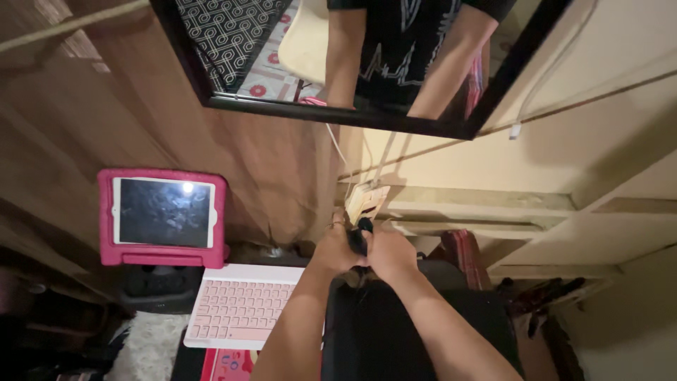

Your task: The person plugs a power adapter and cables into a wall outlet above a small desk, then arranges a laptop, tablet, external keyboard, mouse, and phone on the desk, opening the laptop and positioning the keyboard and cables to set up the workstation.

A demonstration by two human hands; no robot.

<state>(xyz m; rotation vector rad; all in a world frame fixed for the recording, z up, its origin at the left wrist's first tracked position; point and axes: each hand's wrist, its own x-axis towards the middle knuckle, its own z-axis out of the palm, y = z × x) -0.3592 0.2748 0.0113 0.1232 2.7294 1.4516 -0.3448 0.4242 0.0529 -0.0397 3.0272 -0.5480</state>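
Together both hands [363, 252] hide most of a dark object [361, 236].

A pink-cased tablet [163, 217], a pale pink keyboard [243, 305], and a black bag [395, 331].

Left hand [336, 248], right hand [390, 254] clasp dark handle [360, 238] above black bag [395, 331].

One head-worn camera looks steeply down, close over both hands [363, 250], facing a wall mirror [352, 56].
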